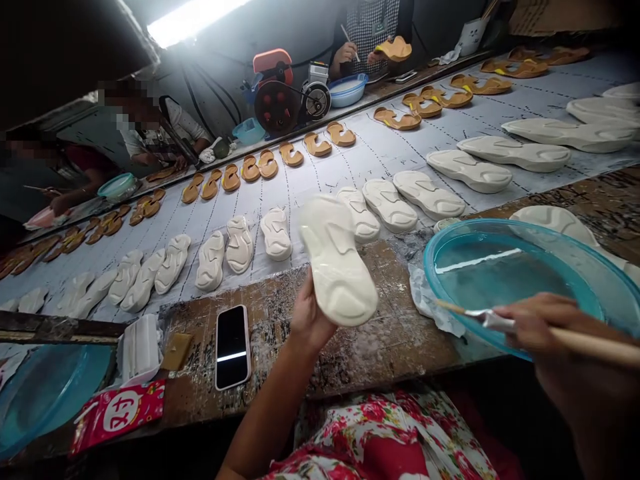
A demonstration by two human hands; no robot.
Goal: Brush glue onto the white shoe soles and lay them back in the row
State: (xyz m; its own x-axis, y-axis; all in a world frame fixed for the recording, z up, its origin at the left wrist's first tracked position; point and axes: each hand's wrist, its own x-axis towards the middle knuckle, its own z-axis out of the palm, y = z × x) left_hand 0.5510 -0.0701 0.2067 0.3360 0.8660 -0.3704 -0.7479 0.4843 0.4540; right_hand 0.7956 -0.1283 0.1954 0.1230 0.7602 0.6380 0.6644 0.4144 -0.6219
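Observation:
A white shoe sole [336, 257] is held up above the table edge, its contoured face toward me. My left hand [313, 310] grips it from below and behind; most of the fingers are hidden by the sole. In my right hand [545, 333] is a paintbrush [500, 320] with a pale wooden handle, the bristles pointing left. The brush is apart from the sole, in front of a blue basin [435, 267] of cloudy liquid. Beyond the held sole, more white soles [390, 205] lie in a row on the white conveyor belt [320, 173].
Tan sandal uppers or insoles [293, 154] line the belt's far side. A phone [233, 348], a white plastic box [140, 347] and a red packet [120, 413] lie left on the worn table [380, 340]. Across the belt a co-worker [373, 33] holds a brush and a tan piece.

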